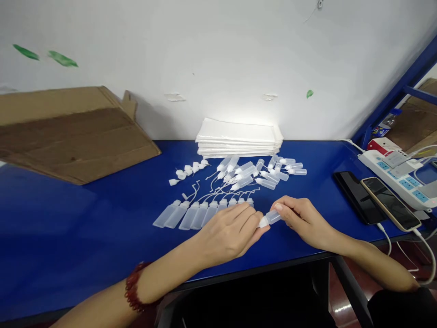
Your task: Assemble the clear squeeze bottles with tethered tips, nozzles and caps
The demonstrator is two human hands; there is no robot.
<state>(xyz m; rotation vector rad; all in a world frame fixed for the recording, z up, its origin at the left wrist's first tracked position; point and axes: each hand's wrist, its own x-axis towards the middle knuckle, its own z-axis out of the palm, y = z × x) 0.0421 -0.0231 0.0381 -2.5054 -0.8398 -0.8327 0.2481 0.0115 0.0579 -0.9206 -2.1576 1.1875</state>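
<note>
Between my two hands, above the blue table, is a small clear plastic bottle (pixel 274 217) with a white cap (pixel 263 222). My right hand (pixel 300 218) grips its body between thumb and fingers. The fingers of my left hand (pixel 232 230) are closed on the cap end. Left of my hands lies a row of clear bottles (pixel 190 216) with white caps and thin bent tubes, partly hidden by my left hand. Farther back is a loose pile of similar bottles (pixel 244 172), and left of it several white caps (pixel 189 170).
White flat packets (pixel 239 136) are stacked against the wall. A folded cardboard piece (pixel 75 136) leans at the left. Two phones (pixel 391 203) with charging cables and a white power strip (pixel 399 175) lie at the right. The blue table's (pixel 102 255) front edge runs below my forearms.
</note>
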